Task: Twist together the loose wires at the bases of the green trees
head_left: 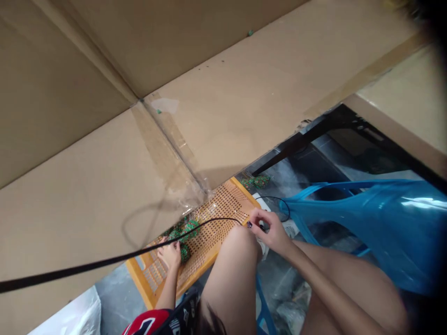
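A yellow-orange plastic basket [223, 204] with a perforated bottom sits tilted beside my knee, partly under the table edge. Inside it, at the left end, lie several green bundles [190, 228] with small reddish specks; their exact kind is unclear. My left hand [170, 254] reaches into the basket, its fingers curled against one of these bundles. Just above my knee, by the basket's right end, my right hand [270, 229] has thumb and fingers pinched together. Whatever is between them is too small to make out. A black cable [139, 251] crosses in front of the basket towards my right hand.
A cardboard-covered table [223, 125] with taped seams fills the upper view, bearing small green scraps. At the right stands a blue plastic chair [370, 218]. Another green bundle [260, 181] lies past the basket. Clear plastic [286, 311] lies on the floor; a white bag [78, 314] is lower left.
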### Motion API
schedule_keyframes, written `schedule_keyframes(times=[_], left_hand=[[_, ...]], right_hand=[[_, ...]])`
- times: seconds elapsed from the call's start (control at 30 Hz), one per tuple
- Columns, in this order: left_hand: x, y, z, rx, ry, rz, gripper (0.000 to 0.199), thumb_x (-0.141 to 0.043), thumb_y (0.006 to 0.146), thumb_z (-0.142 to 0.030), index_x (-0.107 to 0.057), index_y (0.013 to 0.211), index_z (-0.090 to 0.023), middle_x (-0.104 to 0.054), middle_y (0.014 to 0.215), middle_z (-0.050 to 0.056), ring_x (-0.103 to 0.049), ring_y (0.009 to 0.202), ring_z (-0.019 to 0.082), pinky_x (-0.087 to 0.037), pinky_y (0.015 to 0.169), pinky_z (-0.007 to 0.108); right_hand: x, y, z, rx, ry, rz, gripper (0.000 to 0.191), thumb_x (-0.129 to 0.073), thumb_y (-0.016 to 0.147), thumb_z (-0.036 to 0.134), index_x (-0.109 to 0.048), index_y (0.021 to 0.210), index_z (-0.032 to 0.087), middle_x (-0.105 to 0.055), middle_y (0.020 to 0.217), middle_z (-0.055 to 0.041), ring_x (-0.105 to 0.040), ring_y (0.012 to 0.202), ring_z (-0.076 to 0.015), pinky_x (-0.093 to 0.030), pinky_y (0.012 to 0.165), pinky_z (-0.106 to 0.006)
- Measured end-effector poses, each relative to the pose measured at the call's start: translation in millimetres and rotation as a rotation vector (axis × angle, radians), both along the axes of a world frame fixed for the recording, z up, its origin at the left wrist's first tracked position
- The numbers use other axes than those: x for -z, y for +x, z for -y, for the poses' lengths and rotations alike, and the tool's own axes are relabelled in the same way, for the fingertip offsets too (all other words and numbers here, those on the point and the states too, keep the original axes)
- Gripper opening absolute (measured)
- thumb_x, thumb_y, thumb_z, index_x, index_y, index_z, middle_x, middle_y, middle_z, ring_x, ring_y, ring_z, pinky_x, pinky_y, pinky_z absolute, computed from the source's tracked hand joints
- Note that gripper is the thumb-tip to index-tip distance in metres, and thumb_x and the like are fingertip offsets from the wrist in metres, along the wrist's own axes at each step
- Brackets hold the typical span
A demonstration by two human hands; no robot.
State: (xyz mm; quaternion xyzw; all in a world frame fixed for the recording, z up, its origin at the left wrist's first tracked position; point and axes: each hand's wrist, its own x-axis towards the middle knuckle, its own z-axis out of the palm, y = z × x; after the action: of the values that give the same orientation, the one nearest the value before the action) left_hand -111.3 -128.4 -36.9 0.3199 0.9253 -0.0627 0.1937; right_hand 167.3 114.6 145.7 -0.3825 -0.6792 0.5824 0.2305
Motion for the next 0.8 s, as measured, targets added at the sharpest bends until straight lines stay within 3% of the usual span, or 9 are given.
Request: schedule_keyframes(times=[0.07,0.13,0.23,0.3,0.4,0.6,0.8], left_hand=[[-4.0,5.2,-7.2,0.047,0.027,-0.044,0.031,-0.042,0.090,-0.028,-0.069,0.086,-0.013,-0.043,0.134,0.018,-0.027,0.128,0.039,-0.029,0.096,0.055],[-10.5,5.8,-15.1,0.113,0.050,-0.068,0.029,-0.044,0.088,-0.025,-0.069,0.082,-0.013,-0.045,0.133,0.016,-0.028,0.129,0.035,-0.027,0.099,0.051],[-28.6,0.2,-22.8,0.225,0.093,-0.086,0.027,-0.046,0.087,-0.023,-0.070,0.079,-0.015,-0.051,0.128,0.014,-0.032,0.127,0.032,-0.025,0.101,0.048],[-45.9,-4.0,-23.6,0.266,0.120,-0.113,0.027,-0.046,0.087,-0.025,-0.071,0.078,-0.016,-0.053,0.124,0.014,-0.034,0.124,0.031,-0.024,0.101,0.049],[-76.5,-5.4,-21.1,0.292,0.161,-0.157,0.029,-0.044,0.088,-0.028,-0.070,0.080,-0.017,-0.055,0.120,0.014,-0.037,0.121,0.031,-0.024,0.101,0.049],[-135.3,8.5,-18.3,0.393,0.209,-0.223,0.027,-0.045,0.088,-0.028,-0.070,0.082,-0.020,-0.056,0.122,0.013,-0.038,0.122,0.030,-0.021,0.103,0.049],[-161.4,20.5,-15.2,0.369,0.223,-0.177,0.019,-0.053,0.080,-0.024,-0.072,0.083,-0.022,-0.060,0.118,0.012,-0.041,0.117,0.030,-0.020,0.103,0.050]], right_hand=[[-14.0,-10.3,16.7,-0.075,0.122,0.030,0.016,-0.051,0.081,0.027,-0.049,0.067,0.019,-0.051,0.063,-0.0001,-0.048,0.061,-0.0125,-0.037,0.060,-0.025],[-20.9,-28.3,39.5,-0.249,0.182,0.086,0.012,-0.051,0.081,0.026,-0.053,0.071,0.019,-0.057,0.067,-0.0019,-0.052,0.066,-0.0143,-0.039,0.063,-0.026],[-16.7,-65.9,74.6,-0.536,0.250,0.263,0.009,-0.050,0.083,0.024,-0.056,0.078,0.019,-0.063,0.077,-0.0027,-0.056,0.070,-0.0147,-0.039,0.063,-0.024],[-8.0,-91.9,90.8,-0.626,0.368,0.424,0.008,-0.048,0.083,0.021,-0.056,0.084,0.019,-0.065,0.082,-0.0050,-0.059,0.073,-0.0171,-0.040,0.063,-0.025],[4.9,-124.1,99.5,-0.642,0.491,0.544,0.015,-0.045,0.085,0.019,-0.055,0.096,0.018,-0.065,0.089,-0.0073,-0.060,0.081,-0.0197,-0.043,0.067,-0.028],[15.6,-158.7,103.6,-0.676,0.607,0.497,0.034,-0.057,0.079,0.025,-0.049,0.112,0.016,-0.057,0.111,-0.0115,-0.051,0.105,-0.0249,-0.044,0.084,-0.035],[18.1,-168.0,124.4,-0.766,0.703,0.429,0.019,-0.050,0.080,0.021,-0.053,0.098,0.014,-0.058,0.104,-0.0103,-0.051,0.097,-0.0236,-0.043,0.084,-0.037]])
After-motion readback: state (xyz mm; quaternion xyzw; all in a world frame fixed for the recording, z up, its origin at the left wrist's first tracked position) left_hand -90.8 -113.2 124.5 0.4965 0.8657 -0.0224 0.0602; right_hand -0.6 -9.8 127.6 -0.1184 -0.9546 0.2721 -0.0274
